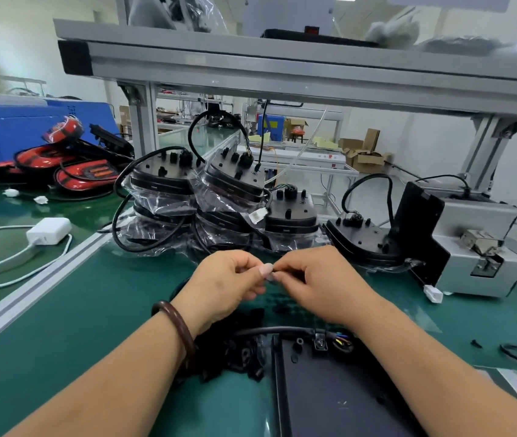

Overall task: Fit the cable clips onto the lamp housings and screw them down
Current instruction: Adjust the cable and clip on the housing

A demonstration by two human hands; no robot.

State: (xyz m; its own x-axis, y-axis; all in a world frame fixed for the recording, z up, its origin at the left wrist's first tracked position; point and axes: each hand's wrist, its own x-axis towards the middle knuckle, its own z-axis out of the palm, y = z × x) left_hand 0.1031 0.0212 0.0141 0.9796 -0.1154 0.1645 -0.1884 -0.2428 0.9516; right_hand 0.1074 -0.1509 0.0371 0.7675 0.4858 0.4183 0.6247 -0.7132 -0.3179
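My left hand point(230, 283) and my right hand point(317, 283) meet fingertip to fingertip above the green mat. Between them they pinch a small dark part, probably a cable clip point(277, 273); it is mostly hidden by the fingers. Below the hands lies a dark lamp housing point(329, 392) with a black cable point(270, 331) held at its top edge by a metal clip point(319, 342). A heap of loose black cable clips point(235, 354) sits left of that housing, under my left wrist.
Several bagged lamp housings point(228, 184) with looped cables are stacked beyond the hands. A grey screw feeder point(472, 247) stands at the right. A white charger point(49, 230) and red lamps point(86, 175) lie at the left. A loose screw point(475, 343) rests on the mat.
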